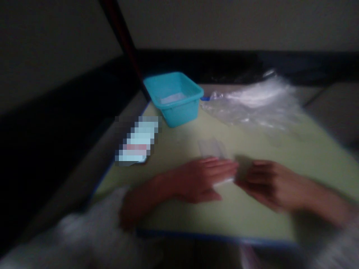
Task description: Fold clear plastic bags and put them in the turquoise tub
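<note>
Plastic piece (212, 147), clear, flat, seems being smoothed: left hand (204, 177) unclenched; right hand (275, 185) curled, grasp unclear; next needs steady pressure.

left hand (200, 177): laid flat over sheet (212, 147) on table (224, 220) | right hand (273, 183): just beside, fingers bent | basket (181, 114): beyond, teal (pale piece (172, 98) inside) | plastic (260, 97): crumpled, right of basket | pixelated item (140, 138): table's left edge

- The fingers (224, 170) of your left hand (198, 180) hid part of the clear plastic piece (211, 147).
- Through the blur, you couldn't tell whether your right hand (273, 183) gripped anything.
- Pixel blocks masked the bright slab (140, 140).
- Blur left the white contents (172, 98) of the basket (182, 113) unidentifiable.
- The bottom edge cut off your left sleeve (95, 228).
</note>
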Motion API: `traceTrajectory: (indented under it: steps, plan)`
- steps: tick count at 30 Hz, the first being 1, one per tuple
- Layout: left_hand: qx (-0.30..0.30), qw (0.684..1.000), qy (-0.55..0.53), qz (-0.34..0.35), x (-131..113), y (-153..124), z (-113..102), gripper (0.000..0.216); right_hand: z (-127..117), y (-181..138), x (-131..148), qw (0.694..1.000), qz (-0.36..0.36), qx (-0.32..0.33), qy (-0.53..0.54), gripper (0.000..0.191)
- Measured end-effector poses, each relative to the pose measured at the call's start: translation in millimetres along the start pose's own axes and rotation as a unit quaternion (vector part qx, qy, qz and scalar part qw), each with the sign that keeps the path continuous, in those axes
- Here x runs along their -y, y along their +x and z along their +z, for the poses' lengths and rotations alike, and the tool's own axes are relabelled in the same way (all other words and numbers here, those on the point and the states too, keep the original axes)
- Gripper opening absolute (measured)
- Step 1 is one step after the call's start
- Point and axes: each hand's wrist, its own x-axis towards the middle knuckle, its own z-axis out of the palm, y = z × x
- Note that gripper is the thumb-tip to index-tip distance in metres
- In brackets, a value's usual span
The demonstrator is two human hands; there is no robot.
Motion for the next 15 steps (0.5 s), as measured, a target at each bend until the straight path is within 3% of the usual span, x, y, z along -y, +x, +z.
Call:
traceTrajectory:
  steps: [15]
  plan:
    - [0.011, 0.999, -0.038, -0.015, 2.8, -4.5, 8.3, 0.066, -1.5, 0.1, -0.8, 0.992, 0.051, 0.085, 0.073, 0.022]
